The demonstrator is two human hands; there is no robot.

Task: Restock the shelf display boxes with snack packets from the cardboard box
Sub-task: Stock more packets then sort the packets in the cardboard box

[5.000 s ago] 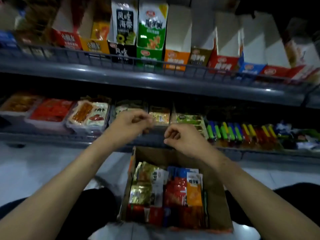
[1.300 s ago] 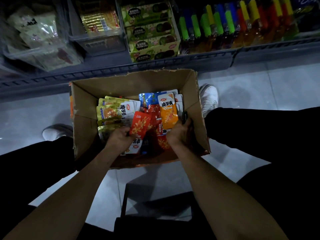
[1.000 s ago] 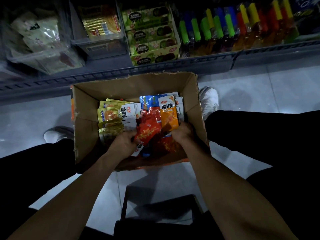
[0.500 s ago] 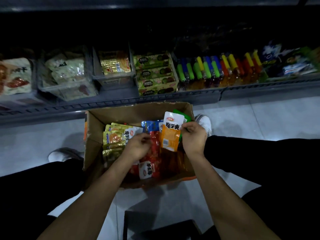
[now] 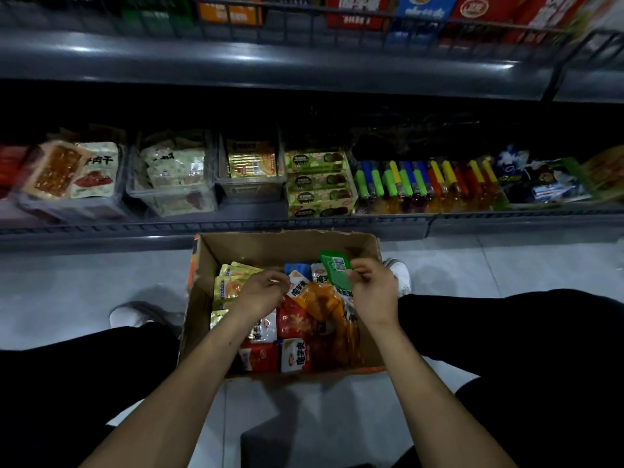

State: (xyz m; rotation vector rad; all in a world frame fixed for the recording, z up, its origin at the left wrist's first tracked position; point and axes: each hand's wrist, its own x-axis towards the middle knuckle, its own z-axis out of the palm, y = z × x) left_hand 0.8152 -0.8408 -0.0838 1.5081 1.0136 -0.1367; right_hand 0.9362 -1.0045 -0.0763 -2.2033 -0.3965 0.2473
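Since half a second back, the right hand (image 5: pixel 373 292) has swapped what's on show: the orange packet it was lifting is now lower, and a green packet (image 5: pixel 336 270) sits up top, pinched between thumb and curled fingers, barcode side facing the camera. The view has also tipped up, so the upper shelf's display boxes (image 5: pixel 358 10) are back in sight.

Left hand (image 5: pixel 261 293) is down in the cardboard box (image 5: pixel 287 244), fingers curled onto the corner of an orange packet (image 5: pixel 315 297), looks like a pinch, but it's kinda blurry so I can't swear to it. That orange packet hangs between the two hands, just under the green one.

Rest of the snack packets lie flat in the box: yellowish ones (image 5: pixel 229 285) at the left, red ones (image 5: pixel 260 356) near the front edge, a blue one (image 5: pixel 297 268) at the back. White labels carry Chinese characters, something like 魔芋爽. On the lower shelf (image 5: pixel 216 228) one pack reads 肉干.
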